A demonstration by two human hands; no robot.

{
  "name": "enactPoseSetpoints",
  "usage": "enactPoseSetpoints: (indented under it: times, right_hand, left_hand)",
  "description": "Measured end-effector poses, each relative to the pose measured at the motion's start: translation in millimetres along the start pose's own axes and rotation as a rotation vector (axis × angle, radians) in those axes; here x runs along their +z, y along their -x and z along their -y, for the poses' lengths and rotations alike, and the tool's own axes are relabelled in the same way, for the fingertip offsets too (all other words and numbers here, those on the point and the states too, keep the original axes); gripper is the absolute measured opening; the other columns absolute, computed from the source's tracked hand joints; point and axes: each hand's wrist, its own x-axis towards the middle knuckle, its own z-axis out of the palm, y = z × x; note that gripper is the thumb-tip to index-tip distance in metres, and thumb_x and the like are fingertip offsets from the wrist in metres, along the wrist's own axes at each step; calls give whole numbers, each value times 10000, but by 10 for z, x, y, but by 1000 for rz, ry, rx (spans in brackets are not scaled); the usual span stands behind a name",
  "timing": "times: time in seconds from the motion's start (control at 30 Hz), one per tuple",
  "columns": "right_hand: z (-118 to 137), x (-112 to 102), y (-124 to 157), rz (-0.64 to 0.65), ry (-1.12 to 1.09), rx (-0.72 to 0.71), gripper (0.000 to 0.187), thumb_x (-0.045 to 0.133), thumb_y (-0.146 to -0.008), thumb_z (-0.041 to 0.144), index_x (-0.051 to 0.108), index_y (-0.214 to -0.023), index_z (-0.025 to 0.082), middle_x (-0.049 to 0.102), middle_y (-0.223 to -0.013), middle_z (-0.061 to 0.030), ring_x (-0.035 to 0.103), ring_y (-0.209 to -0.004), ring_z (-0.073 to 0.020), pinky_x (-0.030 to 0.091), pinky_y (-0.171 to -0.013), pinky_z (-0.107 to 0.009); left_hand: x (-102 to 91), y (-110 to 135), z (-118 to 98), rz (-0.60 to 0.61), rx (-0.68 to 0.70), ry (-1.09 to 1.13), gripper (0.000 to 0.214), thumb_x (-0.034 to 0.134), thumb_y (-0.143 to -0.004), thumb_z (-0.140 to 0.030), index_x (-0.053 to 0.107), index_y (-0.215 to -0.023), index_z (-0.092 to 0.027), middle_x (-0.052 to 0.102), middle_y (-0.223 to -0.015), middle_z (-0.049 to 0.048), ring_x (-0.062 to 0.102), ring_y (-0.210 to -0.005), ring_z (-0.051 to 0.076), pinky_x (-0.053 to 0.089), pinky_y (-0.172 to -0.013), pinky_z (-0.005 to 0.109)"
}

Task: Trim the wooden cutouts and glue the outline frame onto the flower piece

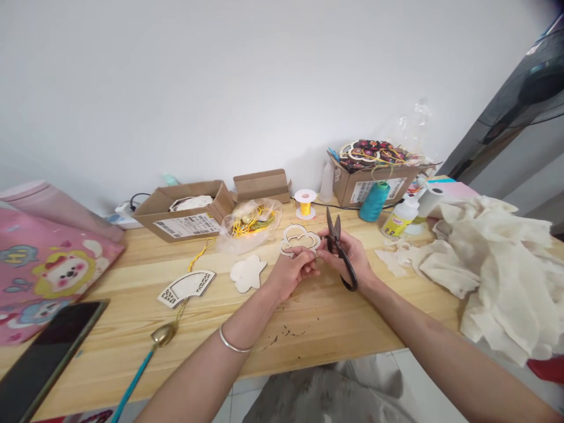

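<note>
My left hand point(291, 269) is closed round the lower edge of a pale wooden cloud-shaped frame point(299, 239), held just above the wooden table point(308, 329). My right hand point(348, 254) grips dark scissors point(340, 247), blades up and slightly apart, right beside the frame. A silver bangle sits on my left wrist. A solid cloud-shaped wooden cutout point(247, 272) lies flat just left of my left hand.
A fan-shaped wooden piece point(187, 288) with a yellow cord, a gold bell and a teal tassel lies left. Cardboard boxes point(185, 211), a bag of yellow cords point(251, 223), thread spools point(373, 201), a glue bottle point(400, 218) and cream cloth point(489, 264) surround. A phone point(48, 352) rests front left.
</note>
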Motion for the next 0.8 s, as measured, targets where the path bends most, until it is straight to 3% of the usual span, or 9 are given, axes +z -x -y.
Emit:
enactPoseSetpoints:
  times: [0.17, 0.47, 0.67, 0.8]
  right_hand:
    - [7, 3, 0, 8, -2, 32, 361, 695, -607, 304, 540, -913, 193, 552, -637, 41, 509, -562, -90, 415, -534, -231]
    - [-17, -64, -39, -33, -102, 121, 406, 714, -570, 283, 535, -920, 183, 570, -642, 41, 508, -539, -86, 401, -507, -225]
    - [13, -53, -23, -38, -93, 96, 371, 703, -577, 270, 533, -895, 182, 557, -632, 44, 506, -547, -88, 408, -521, -233]
    - [11, -71, -48, -145, -116, 87, 374, 708, -559, 260, 531, -880, 185, 541, -614, 56, 480, -508, -78, 396, -494, -229]
  left_hand:
    - [-10, 0, -4, -3, -29, 6, 129, 621, -595, -191, 530, -521, -137, 470, -476, -49, 404, -450, 36, 479, -499, 185]
    - [-25, 18, -45, 118, -49, 25, 135, 688, -594, -204, 624, -681, -124, 515, -576, -28, 451, -527, 44, 508, -600, 215]
    - [-68, 24, -44, 108, 11, -235, 205, 681, -624, -322, 606, -635, -132, 523, -546, -20, 445, -487, 58, 463, -491, 204]
    - [-172, -12, -112, 99, 66, -321, 221, 680, -620, -334, 596, -617, -129, 529, -517, -14, 412, -433, 56, 419, -446, 203]
